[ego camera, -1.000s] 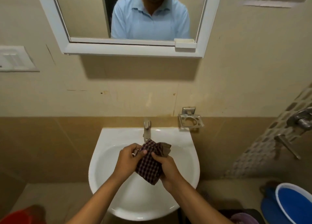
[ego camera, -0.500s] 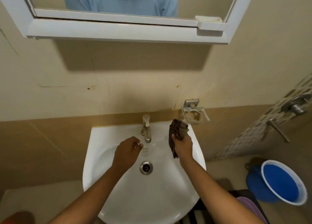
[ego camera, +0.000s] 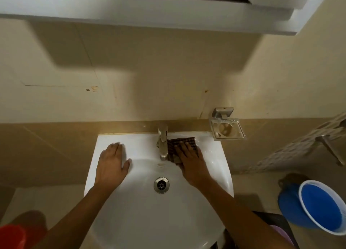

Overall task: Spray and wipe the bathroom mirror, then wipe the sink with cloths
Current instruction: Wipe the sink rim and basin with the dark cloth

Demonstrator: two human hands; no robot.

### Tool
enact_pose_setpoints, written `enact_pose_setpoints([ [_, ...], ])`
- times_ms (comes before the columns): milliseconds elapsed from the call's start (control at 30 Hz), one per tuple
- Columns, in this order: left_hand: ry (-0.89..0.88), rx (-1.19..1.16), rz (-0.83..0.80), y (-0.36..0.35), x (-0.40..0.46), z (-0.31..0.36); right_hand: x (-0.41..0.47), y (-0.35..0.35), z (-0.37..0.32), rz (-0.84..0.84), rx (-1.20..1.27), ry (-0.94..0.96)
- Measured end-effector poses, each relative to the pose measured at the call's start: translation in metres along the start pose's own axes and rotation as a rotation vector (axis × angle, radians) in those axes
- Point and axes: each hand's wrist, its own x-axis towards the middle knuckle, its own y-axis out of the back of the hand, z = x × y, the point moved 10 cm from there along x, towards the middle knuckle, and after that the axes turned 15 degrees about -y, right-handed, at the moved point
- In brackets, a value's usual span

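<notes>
A white sink hangs on the wall below me, with a metal tap at its back and a drain in the bowl. A dark checked cloth lies flat on the sink's back ledge just right of the tap. My right hand presses on the cloth with straight fingers. On the left part of the ledge my left hand rests flat, fingers spread, holding nothing. Only the white lower frame of the mirror shows at the top edge.
A metal soap holder is fixed to the wall right of the sink. A blue bucket stands on the floor at the right, below wall taps. A red object sits at the bottom left corner.
My right hand has laid the cloth down on the ledge beside the tap and flattened on it. My left hand has opened and moved onto the left ledge. The view has tilted down.
</notes>
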Motion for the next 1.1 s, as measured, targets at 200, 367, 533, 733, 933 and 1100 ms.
enact_pose_setpoints([
  [200,0.003,0.042,-0.027,-0.015,-0.004,-0.007,0.006,0.014,0.037,0.017,0.048,-0.151],
  [367,0.054,0.022,-0.008,-0.014,-0.007,-0.01,0.027,0.012,-0.028,-0.012,0.066,-0.125],
  [533,0.082,0.012,-0.028,-0.017,-0.007,-0.017,0.028,0.007,-0.042,0.004,0.012,-0.005],
  [733,0.091,0.009,0.001,-0.023,-0.006,-0.021,0.034,0.011,0.019,0.022,-0.063,0.012],
  [933,0.094,0.01,0.006,-0.025,-0.006,-0.021,0.021,0.021,0.091,0.021,-0.143,-0.208],
  [1100,0.091,0.009,-0.011,-0.024,-0.005,-0.022,0.009,0.029,0.119,0.031,0.065,-0.516],
])
